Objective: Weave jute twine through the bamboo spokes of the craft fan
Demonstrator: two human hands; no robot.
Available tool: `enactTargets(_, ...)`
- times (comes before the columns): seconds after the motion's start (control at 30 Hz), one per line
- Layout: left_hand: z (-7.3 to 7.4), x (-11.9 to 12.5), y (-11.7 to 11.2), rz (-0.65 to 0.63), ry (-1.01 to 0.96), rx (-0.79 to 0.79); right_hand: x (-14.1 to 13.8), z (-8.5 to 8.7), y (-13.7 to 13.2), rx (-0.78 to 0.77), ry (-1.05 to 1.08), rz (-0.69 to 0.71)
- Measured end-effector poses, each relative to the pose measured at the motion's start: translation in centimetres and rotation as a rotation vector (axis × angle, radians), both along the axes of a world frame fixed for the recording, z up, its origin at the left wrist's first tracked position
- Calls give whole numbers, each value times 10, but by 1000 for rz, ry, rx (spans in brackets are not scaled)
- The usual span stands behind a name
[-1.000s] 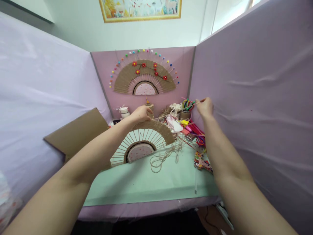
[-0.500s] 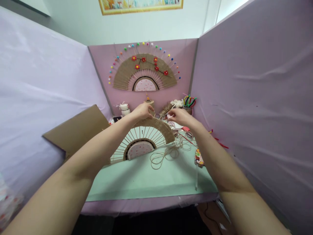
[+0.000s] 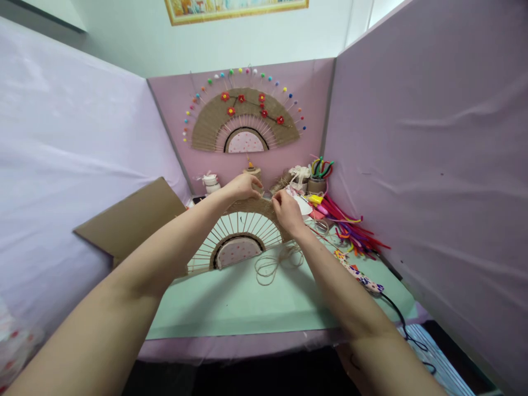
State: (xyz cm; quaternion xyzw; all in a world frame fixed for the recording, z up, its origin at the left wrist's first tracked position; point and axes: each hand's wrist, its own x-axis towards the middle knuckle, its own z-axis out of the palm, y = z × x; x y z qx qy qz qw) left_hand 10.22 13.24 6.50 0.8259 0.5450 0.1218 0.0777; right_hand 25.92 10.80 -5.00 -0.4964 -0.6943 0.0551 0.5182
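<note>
A half-round fan (image 3: 264, 207) of thin sticks, with a woven twine band and a dotted pink half-circle at its base, leans on the table in front of me. My left hand (image 3: 248, 188) is closed at the top edge of the band, around the stick tips. Close to its right, my right hand (image 3: 287, 210) pinches at the same edge; the strand in its fingers looks like twine but is barely visible. Loose loops of twine (image 3: 267, 270) lie below the fan's right end, running behind my right forearm.
A finished fan (image 3: 202, 122) with red flowers hangs on the back panel. Pipe cleaners (image 3: 350, 220), a patterned glue gun (image 3: 365, 279) with a black cord and a jar of scissors (image 3: 317, 184) are at right. Brown cardboard (image 3: 136, 217) leans at left; a white bottle (image 3: 212, 183) stands behind.
My right hand has moved left and slightly down, onto the fan's top edge beside my left hand. Pipe cleaners and the glue gun came into fuller view. My left hand stays nearly in place.
</note>
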Motion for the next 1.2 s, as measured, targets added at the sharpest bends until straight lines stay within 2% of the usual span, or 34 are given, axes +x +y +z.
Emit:
enactTargets(0.1, 0, -1, 1, -5, -11, -21, 2, -2, -3, -17, 73, -4)
enactTargets(0.17, 0, -1, 1, -8, -1, -21, 2, -2, -4, 29, 127, 18)
enactTargets(0.27, 1, -1, 0, -10, 13, -14, 0, 3, -4, 39, 371, 132)
enactTargets(0.4, 2, 1, -2, -38, 13, 17, 1, 11, -7, -267, 900, 504)
enactTargets(0.47, 2, 1, -3, -67, 25, 25, 3, 13, -11, -367, 985, 615)
enactTargets(0.53, 1, 1, -3, -97, 40, 25, 6, 13, -16, -420, 1015, 665)
enactTargets(0.73, 3, -1, -11, -74, 106, 54, 8, 7, -27, -499, 1082, 703)
enactTargets(0.93, 7, -19, -17, -48, 233, 73, 5, -2, -32, -543, 1178, 682)
enactTargets(1.07, 14, -29, -9, -3, 263, 13, -3, -7, -39, -560, 1172, 633)
enactTargets(1.2, 29, -48, 8, 142, 276, -39, -12, -8, -46, -589, 1111, 605)
